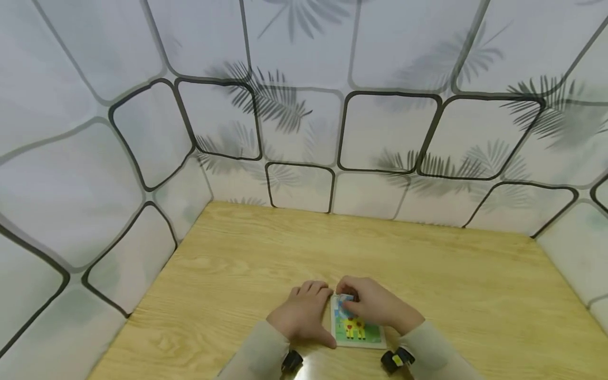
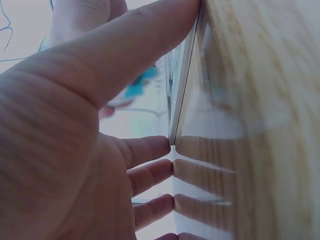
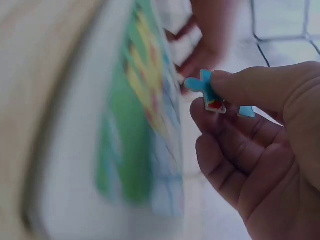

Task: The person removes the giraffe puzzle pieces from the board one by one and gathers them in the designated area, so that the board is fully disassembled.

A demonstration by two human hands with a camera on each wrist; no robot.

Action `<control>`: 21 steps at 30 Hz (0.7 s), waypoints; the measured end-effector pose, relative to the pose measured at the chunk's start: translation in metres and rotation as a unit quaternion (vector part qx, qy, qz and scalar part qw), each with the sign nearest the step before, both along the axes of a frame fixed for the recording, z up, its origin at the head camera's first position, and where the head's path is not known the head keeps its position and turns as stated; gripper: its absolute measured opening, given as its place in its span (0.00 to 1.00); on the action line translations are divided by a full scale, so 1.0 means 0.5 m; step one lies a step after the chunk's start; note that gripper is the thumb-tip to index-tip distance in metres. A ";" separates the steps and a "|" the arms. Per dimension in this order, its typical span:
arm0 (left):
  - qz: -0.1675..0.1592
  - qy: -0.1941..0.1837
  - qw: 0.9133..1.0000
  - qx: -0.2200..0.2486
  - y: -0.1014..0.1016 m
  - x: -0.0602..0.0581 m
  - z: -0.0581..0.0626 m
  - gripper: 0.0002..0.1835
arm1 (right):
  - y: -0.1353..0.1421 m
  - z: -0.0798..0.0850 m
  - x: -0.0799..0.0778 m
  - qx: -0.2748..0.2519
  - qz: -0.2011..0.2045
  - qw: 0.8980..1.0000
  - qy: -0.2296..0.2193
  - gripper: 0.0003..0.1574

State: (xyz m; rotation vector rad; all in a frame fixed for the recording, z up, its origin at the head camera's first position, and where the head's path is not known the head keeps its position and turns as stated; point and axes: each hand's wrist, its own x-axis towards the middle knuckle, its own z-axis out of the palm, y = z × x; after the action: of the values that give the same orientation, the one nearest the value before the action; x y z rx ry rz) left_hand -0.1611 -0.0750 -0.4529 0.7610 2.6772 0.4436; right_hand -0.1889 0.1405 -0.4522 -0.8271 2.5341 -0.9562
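A small jigsaw puzzle board [image 1: 361,346] with a pale rim lies on the table; its picture has a yellow giraffe-like animal on green under blue. My left hand [image 1: 304,312] rests at the board's left side, fingers extended, thumb by the near left corner. In the left wrist view, its thumb and index fingertip meet the board's edge [image 2: 174,120]. Over the board's upper part, my right hand [image 1: 375,302] pinches a blue jigsaw piece [image 3: 209,90] with a red and yellow patch between thumb and index finger. Another blue bit [image 3: 246,111] shows behind the thumb, among the fingers.
The wood-grain table [image 1: 266,248] extends around the board on all sides. Pale fabric walls [image 1: 304,126] with dark outlines and leaf prints stand along its back and sides. Dark wrist devices [image 1: 398,360] sit at both cuffs.
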 end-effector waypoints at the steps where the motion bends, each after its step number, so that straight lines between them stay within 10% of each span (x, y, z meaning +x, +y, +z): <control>1: 0.000 -0.001 1.000 0.000 0.001 0.002 -0.001 0.57 | 0.013 0.000 -0.001 -0.007 -0.011 1.000 0.004 0.09; 11: 0.008 -0.014 1.000 -0.001 -0.006 0.002 -0.010 0.59 | 0.151 0.004 -0.006 -0.018 -0.159 0.987 -0.015 0.14; 21: 0.001 -0.017 1.000 0.008 0.001 -0.003 -0.013 0.59 | 0.189 -0.009 -0.003 0.051 -0.154 0.987 0.004 0.07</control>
State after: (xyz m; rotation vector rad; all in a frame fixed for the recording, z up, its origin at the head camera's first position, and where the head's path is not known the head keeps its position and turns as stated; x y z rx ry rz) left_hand -0.1626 -0.0746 -0.4595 0.7496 2.6469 0.4731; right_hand -0.1905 0.2350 -0.4566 -0.4154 2.7439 -0.8992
